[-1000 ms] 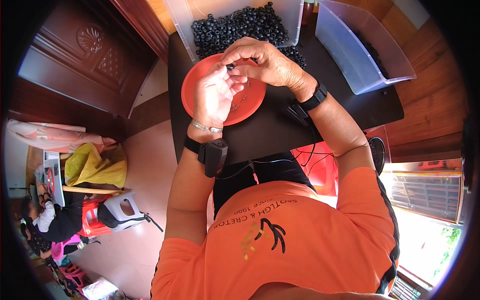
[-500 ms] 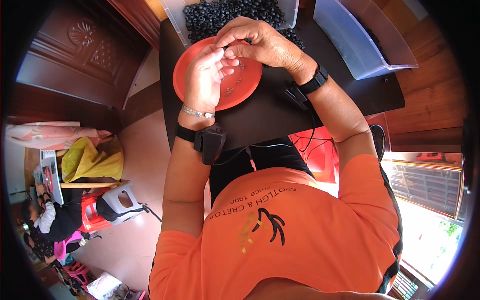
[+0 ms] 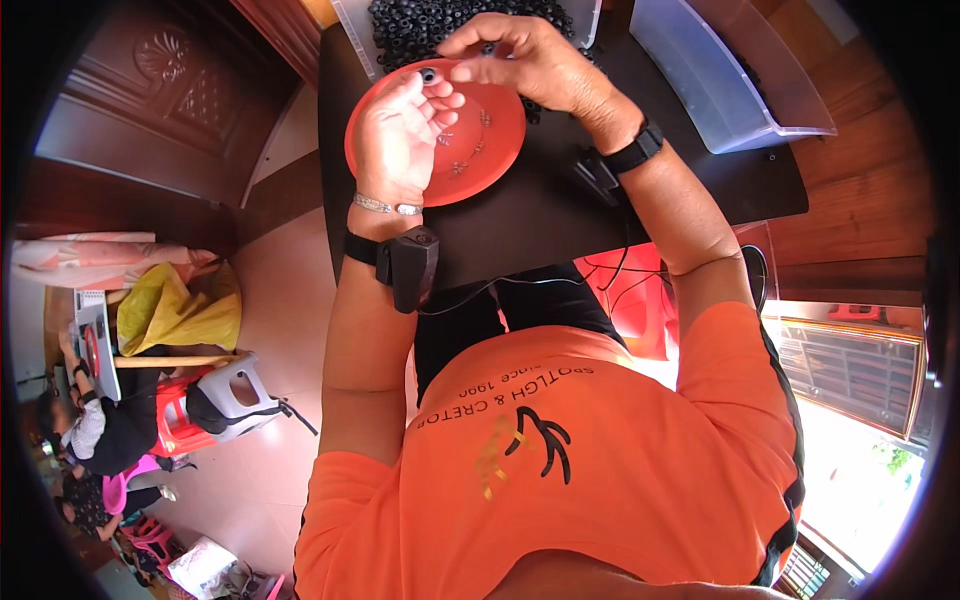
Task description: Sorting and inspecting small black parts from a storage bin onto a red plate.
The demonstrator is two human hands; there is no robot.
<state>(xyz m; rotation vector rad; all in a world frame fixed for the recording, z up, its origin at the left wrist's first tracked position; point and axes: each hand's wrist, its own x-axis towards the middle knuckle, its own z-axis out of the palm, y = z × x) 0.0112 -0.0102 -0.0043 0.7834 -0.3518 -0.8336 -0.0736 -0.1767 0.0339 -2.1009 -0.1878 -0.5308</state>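
Between the thumb and fingertips of my left hand sits a small black ring-shaped piece with a hole through it. Just right of that piece is my right hand, thumb and forefinger parted, with nothing visible between them. Both hands are over a round red plate, whose floor carries several tiny silvery bits too small to name. Beyond the plate, a clear plastic bin holds a heap of similar black pieces. Some loose black ones lie beside the plate, partly behind my right hand.
A translucent bin with dark pieces inside stands at the right of the dark table. A small black device with a cable lies near my right wrist. At the far left, people sit by a stool and a yellow cloth.
My right hand has drawn up and away from my left, its fingers parting. The black ring-shaped piece now shows in my left fingertips. My left hand has shifted slightly left and away from me.
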